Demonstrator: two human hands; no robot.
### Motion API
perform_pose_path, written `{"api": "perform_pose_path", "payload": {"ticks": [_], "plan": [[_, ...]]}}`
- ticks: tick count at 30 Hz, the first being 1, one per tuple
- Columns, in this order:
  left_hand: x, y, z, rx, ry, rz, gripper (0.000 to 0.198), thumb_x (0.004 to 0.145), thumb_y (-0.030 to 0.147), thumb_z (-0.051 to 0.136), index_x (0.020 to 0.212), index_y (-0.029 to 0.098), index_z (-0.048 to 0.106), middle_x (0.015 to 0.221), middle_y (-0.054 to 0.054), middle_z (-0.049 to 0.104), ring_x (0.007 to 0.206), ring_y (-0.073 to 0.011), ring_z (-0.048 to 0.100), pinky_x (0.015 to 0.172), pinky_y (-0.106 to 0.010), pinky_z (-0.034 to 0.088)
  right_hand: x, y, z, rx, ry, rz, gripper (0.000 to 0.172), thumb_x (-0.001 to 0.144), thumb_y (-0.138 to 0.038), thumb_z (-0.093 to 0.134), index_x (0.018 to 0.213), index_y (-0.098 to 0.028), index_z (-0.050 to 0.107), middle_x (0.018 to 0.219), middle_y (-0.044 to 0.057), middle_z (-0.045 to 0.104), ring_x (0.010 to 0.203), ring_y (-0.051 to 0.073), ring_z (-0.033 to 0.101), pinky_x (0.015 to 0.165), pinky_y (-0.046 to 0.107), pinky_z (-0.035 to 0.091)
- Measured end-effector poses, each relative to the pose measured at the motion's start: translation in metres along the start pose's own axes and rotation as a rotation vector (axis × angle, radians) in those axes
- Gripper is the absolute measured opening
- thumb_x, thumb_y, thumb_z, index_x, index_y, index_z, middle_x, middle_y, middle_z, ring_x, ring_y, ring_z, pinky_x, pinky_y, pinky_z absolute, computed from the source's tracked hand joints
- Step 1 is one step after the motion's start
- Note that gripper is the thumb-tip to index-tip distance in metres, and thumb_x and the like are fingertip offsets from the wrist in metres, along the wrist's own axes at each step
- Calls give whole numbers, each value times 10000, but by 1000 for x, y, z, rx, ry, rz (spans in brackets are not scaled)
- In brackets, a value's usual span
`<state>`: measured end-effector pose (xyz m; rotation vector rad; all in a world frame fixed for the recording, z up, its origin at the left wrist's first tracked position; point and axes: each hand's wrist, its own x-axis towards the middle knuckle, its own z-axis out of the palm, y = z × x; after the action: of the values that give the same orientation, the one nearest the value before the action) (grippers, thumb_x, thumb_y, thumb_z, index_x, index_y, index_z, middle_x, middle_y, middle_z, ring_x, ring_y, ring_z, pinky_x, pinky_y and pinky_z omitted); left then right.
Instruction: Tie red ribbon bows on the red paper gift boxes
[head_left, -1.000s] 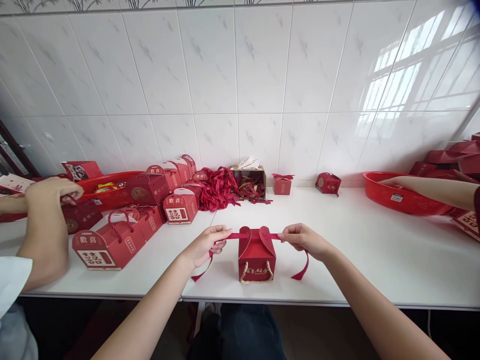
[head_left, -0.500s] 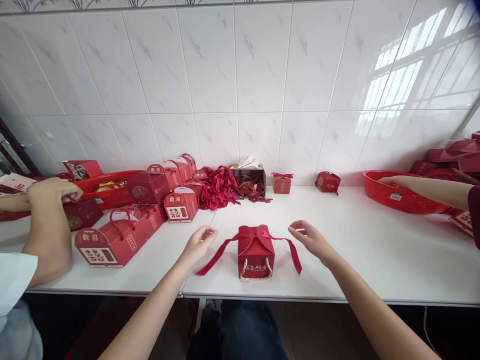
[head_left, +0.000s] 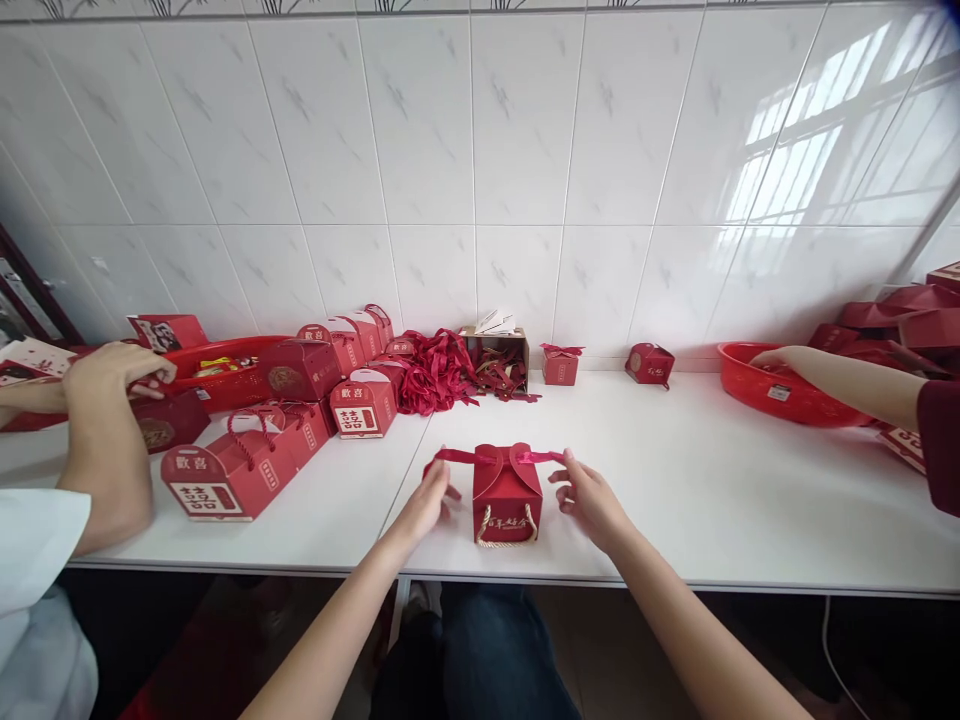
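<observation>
A small red box [head_left: 507,500] with a twisted cream rope handle on its front stands near the table's front edge. A red ribbon [head_left: 541,457] runs through its folded top and stretches out to both sides. My left hand [head_left: 435,492] is closed on the ribbon's left part, beside the box. On the other side my right hand [head_left: 589,495] pinches the ribbon's right end between thumb and finger.
Red boxes [head_left: 232,465] and a red basket [head_left: 225,375] stand at the left, near another person's arm [head_left: 112,450]. Behind lie a ribbon heap [head_left: 435,375], a carton [head_left: 517,350] and two small boxes [head_left: 561,366]. Another arm reaches into a right basket [head_left: 795,395].
Both my hands have moved inward towards the box and taken hold of the ribbon. Its two ends, which hung down to the table, are now raised.
</observation>
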<state>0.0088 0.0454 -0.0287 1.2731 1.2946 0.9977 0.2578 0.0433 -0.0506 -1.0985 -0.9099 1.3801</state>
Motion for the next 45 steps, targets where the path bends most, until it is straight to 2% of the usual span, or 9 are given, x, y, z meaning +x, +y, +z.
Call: {"api": "perform_pose_path", "payload": {"ticks": [4,7,11,14,18,23,29,34,45], "plan": [[5,11,-1,-760,79,-171,65,884,253,511,904,192,504,883,-70,645,705,-172,640,555,-247,456,7,-6,-3,474,84,32,274,732,-402,716,922,-215,650,761,-3,608,598,89,561,517,203,471],[6,18,-1,-957,187,-98,100,872,96,485,881,171,552,781,-38,619,677,-133,636,583,-223,486,7,-12,-3,592,114,-1,194,717,-305,737,859,-190,673,683,-22,606,613,73,585,545,168,490],[4,25,-4,-946,263,3,148,859,72,513,904,155,628,731,-5,588,603,-69,580,544,-164,453,1,-21,1,588,151,-78,206,656,-242,785,829,-194,684,668,-35,616,634,76,606,569,164,505],[3,36,-7,-848,279,137,131,827,192,610,939,174,676,824,-13,618,646,-74,572,541,-170,434,-5,-31,5,503,198,-204,223,636,-297,798,811,-211,687,708,-31,632,646,89,607,581,188,509],[4,64,-9,-662,226,323,305,765,395,678,981,180,704,919,-45,641,730,-96,556,582,-182,417,-8,-55,11,315,225,-386,243,657,-385,763,811,-214,688,906,-2,659,763,107,607,671,223,516],[7,112,2,-339,163,539,396,666,372,763,1002,168,717,821,-37,640,703,-111,516,592,-209,388,-7,-93,28,32,68,-592,254,722,-425,706,855,-213,659,710,-21,615,682,121,583,668,278,511],[10,151,23,-196,-49,556,343,743,397,683,1014,188,718,838,-40,661,756,-148,560,662,-253,418,1,-120,51,-147,-142,-721,302,747,-431,680,952,-210,678,872,26,670,793,155,599,729,307,485],[11,164,31,-274,-133,594,258,738,319,691,961,193,722,840,-22,651,817,-149,574,759,-270,439,1,-134,59,-105,-266,-717,258,748,-426,682,889,-210,687,853,23,681,818,160,612,764,320,485],[13,156,31,-200,-212,585,330,773,375,671,1054,207,708,875,-51,681,859,-187,593,806,-313,442,-4,-151,61,-70,-259,-689,242,703,-419,723,841,-220,716,757,-3,680,743,146,619,714,303,499]]}}
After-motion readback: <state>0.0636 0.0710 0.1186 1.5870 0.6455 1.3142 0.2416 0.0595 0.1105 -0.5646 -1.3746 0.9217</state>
